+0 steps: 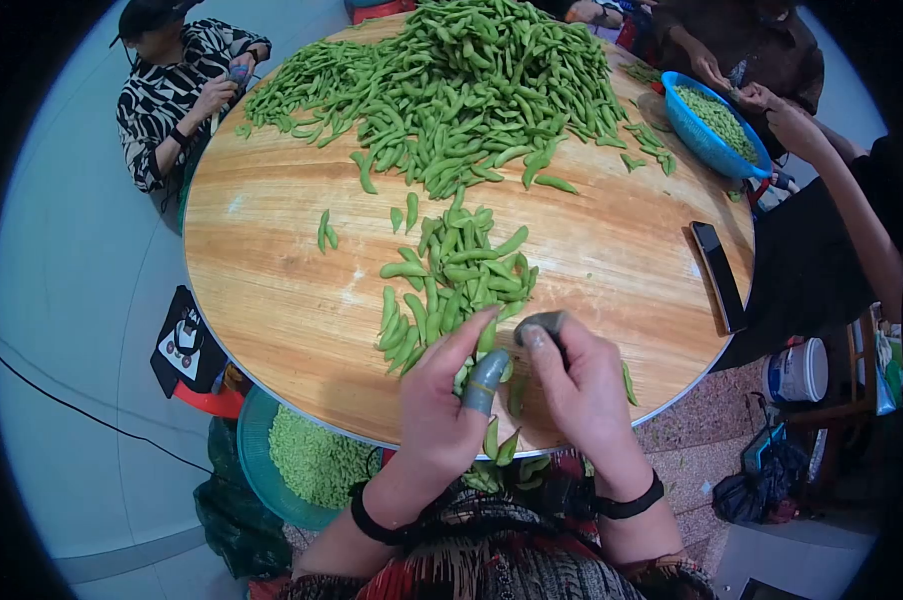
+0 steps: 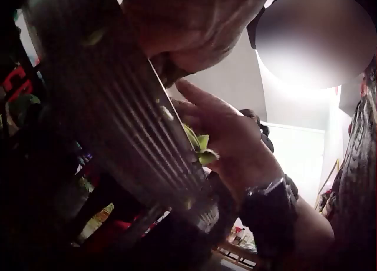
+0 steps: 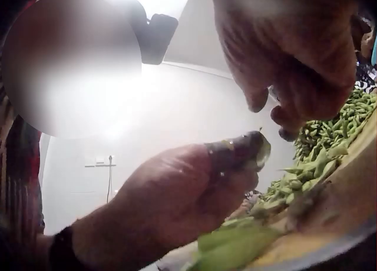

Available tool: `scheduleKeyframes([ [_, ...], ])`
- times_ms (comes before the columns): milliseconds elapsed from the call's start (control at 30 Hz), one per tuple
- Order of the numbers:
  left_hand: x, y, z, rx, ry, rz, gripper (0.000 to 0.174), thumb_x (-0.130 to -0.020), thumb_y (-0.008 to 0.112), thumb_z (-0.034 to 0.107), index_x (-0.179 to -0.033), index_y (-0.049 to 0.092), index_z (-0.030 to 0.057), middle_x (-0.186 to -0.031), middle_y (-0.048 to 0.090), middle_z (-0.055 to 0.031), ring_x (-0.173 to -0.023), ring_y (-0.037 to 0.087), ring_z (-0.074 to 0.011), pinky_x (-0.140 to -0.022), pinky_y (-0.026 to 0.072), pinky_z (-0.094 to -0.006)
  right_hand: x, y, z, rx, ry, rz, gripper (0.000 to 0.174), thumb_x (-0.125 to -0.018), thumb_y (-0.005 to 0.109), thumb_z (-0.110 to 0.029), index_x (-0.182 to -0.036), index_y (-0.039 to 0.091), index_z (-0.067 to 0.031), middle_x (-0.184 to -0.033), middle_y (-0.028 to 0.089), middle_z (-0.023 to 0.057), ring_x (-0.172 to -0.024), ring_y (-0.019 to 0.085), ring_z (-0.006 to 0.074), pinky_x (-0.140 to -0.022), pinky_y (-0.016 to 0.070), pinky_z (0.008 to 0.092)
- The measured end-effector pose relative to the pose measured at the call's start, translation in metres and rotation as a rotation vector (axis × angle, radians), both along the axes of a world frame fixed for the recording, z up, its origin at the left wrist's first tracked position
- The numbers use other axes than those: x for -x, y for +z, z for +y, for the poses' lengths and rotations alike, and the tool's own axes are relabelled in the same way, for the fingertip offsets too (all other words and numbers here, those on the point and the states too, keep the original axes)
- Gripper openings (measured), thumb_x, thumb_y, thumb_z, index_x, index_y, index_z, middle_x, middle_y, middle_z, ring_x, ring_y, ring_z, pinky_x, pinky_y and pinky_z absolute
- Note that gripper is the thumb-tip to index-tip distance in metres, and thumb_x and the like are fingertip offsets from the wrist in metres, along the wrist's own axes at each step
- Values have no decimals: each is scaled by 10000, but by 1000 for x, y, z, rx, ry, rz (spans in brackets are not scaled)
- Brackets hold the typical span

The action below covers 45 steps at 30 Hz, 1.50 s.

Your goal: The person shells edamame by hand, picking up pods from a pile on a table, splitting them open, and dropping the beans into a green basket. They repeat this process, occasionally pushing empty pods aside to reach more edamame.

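Note:
Over the front edge of the round wooden table, my left hand pinches a green soybean pod between its thumb and fingers. A grey-green cover wraps that thumb. Close to its right is my right hand, fingers curled in, with a dark cover at a fingertip and nothing visible in its grasp. A small heap of pods lies just beyond both hands. Between the wrists, a few pods lie at the table's edge.
A large pile of pods covers the far side. At the right are a phone and a blue basket of shelled beans. Below the left edge stands a teal basin of beans. Other people sit around the table.

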<state>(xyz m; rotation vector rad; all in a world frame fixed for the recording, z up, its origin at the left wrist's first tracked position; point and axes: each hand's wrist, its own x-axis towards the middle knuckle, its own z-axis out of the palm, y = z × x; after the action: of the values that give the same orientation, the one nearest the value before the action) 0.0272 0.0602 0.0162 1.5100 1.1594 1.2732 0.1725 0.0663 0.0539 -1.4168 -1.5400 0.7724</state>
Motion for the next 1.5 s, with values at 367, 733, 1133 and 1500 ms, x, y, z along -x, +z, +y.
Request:
scheduleKeyframes([
  [367,20,22,2,55,-271,30,368,-731,686,30,-1080,571,-2,-1256,515,-161,-1007,598,-238,-853,450,-322,-19,2,-3,291,432,258,164,-877,588,-148,-887,565,14,-673,558,22,-615,485,59,-557,410,232],
  [733,19,16,-1,330,-255,-268,163,-787,623,14,-949,611,3,-990,596,-61,-802,574,-115,-693,455,-245,-3,-8,-8,140,231,506,145,-835,626,-94,-919,571,11,-715,583,11,-643,514,50,-586,426,205],
  [1133,20,11,-8,554,-278,-772,240,-835,551,-9,-1068,606,15,-775,580,-12,-576,449,-30,-470,317,-161,-11,-3,-10,382,284,1158,135,-912,500,-83,-1037,521,-38,-676,545,24,-429,336,33,-386,235,173],
  [1500,18,14,-15,325,-182,-600,235,-775,618,-24,-1006,580,-45,-844,578,-31,-617,468,-19,-527,341,-136,5,1,-30,599,334,813,200,-972,420,-200,-926,512,-28,-647,459,-17,-507,343,30,-447,281,176],
])
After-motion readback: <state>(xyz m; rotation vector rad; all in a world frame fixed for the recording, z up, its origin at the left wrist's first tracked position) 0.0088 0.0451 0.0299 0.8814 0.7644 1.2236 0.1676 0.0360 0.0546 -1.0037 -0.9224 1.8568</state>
